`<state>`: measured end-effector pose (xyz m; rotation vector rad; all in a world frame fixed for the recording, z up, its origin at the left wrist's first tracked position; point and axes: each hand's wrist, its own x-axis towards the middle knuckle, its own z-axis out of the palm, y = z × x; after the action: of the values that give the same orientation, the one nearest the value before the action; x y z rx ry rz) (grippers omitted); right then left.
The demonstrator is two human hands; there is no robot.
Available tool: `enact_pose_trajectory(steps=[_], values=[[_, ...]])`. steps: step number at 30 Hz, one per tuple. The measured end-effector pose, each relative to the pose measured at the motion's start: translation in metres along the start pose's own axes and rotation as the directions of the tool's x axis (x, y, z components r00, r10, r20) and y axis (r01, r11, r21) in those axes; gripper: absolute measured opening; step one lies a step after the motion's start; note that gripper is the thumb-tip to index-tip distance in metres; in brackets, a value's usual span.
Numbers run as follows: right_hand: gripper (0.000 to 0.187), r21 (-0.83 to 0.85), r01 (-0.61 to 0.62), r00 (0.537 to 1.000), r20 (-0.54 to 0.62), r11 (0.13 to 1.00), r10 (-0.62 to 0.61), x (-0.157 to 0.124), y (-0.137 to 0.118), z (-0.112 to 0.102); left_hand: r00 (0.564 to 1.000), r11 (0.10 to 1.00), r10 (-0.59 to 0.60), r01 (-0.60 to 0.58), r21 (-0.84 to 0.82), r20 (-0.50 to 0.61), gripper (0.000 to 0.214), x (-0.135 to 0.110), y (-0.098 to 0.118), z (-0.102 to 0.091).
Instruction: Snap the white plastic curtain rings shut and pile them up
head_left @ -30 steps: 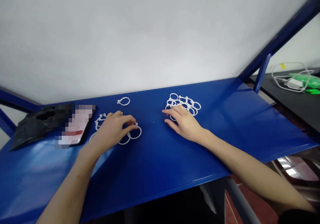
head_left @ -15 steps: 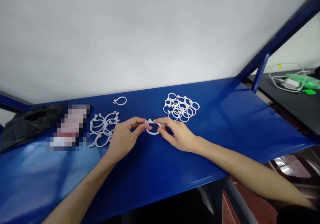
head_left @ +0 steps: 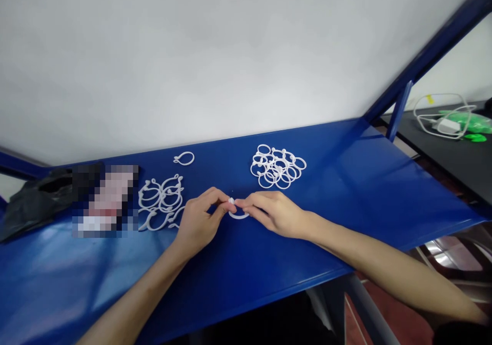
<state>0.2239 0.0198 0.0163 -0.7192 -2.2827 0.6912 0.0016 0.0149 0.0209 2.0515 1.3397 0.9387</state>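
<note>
Both hands pinch one white plastic ring [head_left: 240, 215] above the blue table, near its middle. My left hand [head_left: 203, 216] grips the ring's knobbed end between thumb and fingers. From the other side, my right hand [head_left: 274, 211] presses its fingertips onto the ring close to the knob. The fingers hide much of the ring's upper part. Left of my left hand lies a group of white rings [head_left: 159, 196] with knobs and loops. A larger pile of similar rings [head_left: 279, 166] sits beyond my right hand. One single ring [head_left: 186, 158] lies apart at the back.
The blue table [head_left: 230, 273] meets a pale wall [head_left: 230, 53] at the back. On the left are a black bag [head_left: 34, 201] and a blurred-out pinkish object [head_left: 109, 196]. A white charger with cable [head_left: 448, 125] rests on a dark surface at far right.
My hands have come closer together and slightly lower with the ring. Less of the ring shows between them, and it looks flatter in view. The rings on the table stay put.
</note>
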Motion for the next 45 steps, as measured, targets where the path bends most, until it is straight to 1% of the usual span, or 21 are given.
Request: enact_pose_trajectory(steps=[5, 8, 10, 12, 14, 16, 17, 18, 21, 25, 28, 30, 32, 34, 35, 37, 38, 40, 41, 43, 45], values=[[0.028, -0.072, 0.025, 0.996, 0.087, 0.997, -0.019, -0.002, 0.001, 0.003, 0.996, 1.000, 0.019, -0.021, 0.018, 0.090, 0.024, 0.002, -0.004, -0.001], [0.028, -0.097, 0.015, 0.997, 0.076, 0.995, -0.008, 0.001, 0.003, 0.002, 0.995, 0.998, 0.016, -0.022, 0.059, 0.103, 0.023, 0.004, -0.006, 0.000], [0.029, -0.165, -0.023, 1.000, -0.003, 0.986, 0.023, 0.005, 0.007, -0.006, 0.998, 0.988, 0.033, -0.042, 0.149, 0.062, 0.020, 0.006, -0.009, -0.002], [0.027, -0.285, -0.105, 0.987, -0.150, 0.953, 0.064, 0.011, 0.016, -0.022, 0.998, 0.953, 0.068, -0.064, 0.297, -0.005, 0.023, 0.010, -0.014, -0.008], [0.023, -0.404, -0.216, 0.954, -0.280, 0.889, 0.104, 0.015, 0.029, -0.043, 0.994, 0.884, 0.085, -0.043, 0.466, -0.069, 0.027, 0.017, -0.020, -0.019], [0.017, -0.455, -0.270, 0.928, -0.359, 0.849, 0.102, 0.019, 0.046, -0.064, 0.994, 0.790, 0.031, 0.038, 0.612, -0.102, 0.030, 0.025, -0.027, -0.033], [0.014, -0.478, -0.268, 0.931, -0.352, 0.836, 0.097, 0.020, 0.055, -0.073, 0.994, 0.742, -0.002, 0.072, 0.667, -0.105, 0.033, 0.030, -0.031, -0.039], [0.011, -0.498, -0.253, 0.945, -0.311, 0.829, 0.101, 0.021, 0.064, -0.079, 0.993, 0.696, -0.026, 0.100, 0.711, -0.114, 0.035, 0.035, -0.036, -0.045], [0.007, -0.529, -0.266, 0.960, -0.224, 0.806, 0.170, 0.024, 0.086, -0.087, 0.991, 0.605, -0.098, 0.135, 0.784, -0.095, 0.042, 0.051, -0.048, -0.052], [0.009, -0.528, -0.290, 0.957, -0.181, 0.798, 0.228, 0.022, 0.096, -0.082, 0.978, 0.559, -0.199, 0.161, 0.813, -0.057, 0.043, 0.067, -0.063, -0.045], [0.012, -0.525, -0.287, 0.957, -0.187, 0.801, 0.220, 0.018, 0.091, -0.082, 0.977, 0.561, -0.202, 0.177, 0.809, -0.073, 0.034, 0.073, -0.068, -0.040], [0.015, -0.526, -0.286, 0.956, -0.211, 0.801, 0.203, 0.016, 0.083, -0.083, 0.987, 0.576, -0.146, 0.142, 0.805, -0.070, 0.027, 0.073, -0.065, -0.037], [0.017, -0.515, -0.283, 0.953, -0.245, 0.809, 0.178, 0.015, 0.073, -0.083, 0.996, 0.608, -0.052, 0.084, 0.790, -0.066, 0.023, 0.070, -0.057, -0.032], [0.016, -0.484, -0.276, 0.948, -0.280, 0.830, 0.152, 0.018, 0.061, -0.079, 0.994, 0.655, 0.082, 0.000, 0.756, -0.070, 0.019, 0.063, -0.043, -0.025], [0.016, -0.458, -0.269, 0.946, -0.291, 0.847, 0.143, 0.019, 0.053, -0.075, 0.984, 0.682, 0.166, -0.070, 0.728, -0.061, 0.018, 0.059, -0.035, -0.020], [0.016, -0.360, -0.251, 0.944, -0.297, 0.898, 0.145, 0.023, 0.038, -0.063, 0.940, 0.692, 0.340, -0.233, 0.684, -0.025, 0.017, 0.047, -0.021, -0.011], [0.018, -0.279, -0.242, 0.947, -0.276, 0.929, 0.164, 0.024, 0.031, -0.055, 0.908, 0.670, 0.418, -0.314, 0.672, 0.007, 0.017, 0.041, -0.015, -0.006], [0.023, -0.049, -0.251, 0.946, -0.225, 0.967, 0.234, 0.025, 0.020, -0.036, 0.834, 0.615, 0.545, -0.468, 0.635, 0.087, 0.013, 0.028, -0.008, 0.001], [0.024, 0.054, -0.246, 0.946, -0.204, 0.968, 0.252, 0.024, 0.017, -0.027, 0.806, 0.590, 0.581, -0.512, 0.625, 0.112, 0.012, 0.023, -0.006, 0.004], [0.022, 0.193, -0.238, 0.942, -0.194, 0.952, 0.274, 0.020, 0.013, -0.010, 0.772, 0.568, 0.622, -0.561, 0.603, 0.133, 0.014, 0.014, -0.007, 0.007], [0.021, 0.256, -0.222, 0.933, -0.224, 0.941, 0.281, 0.015, 0.015, 0.001, 0.768, 0.602, 0.634, -0.564, 0.565, 0.092, 0.019, 0.010, -0.008, 0.009]])
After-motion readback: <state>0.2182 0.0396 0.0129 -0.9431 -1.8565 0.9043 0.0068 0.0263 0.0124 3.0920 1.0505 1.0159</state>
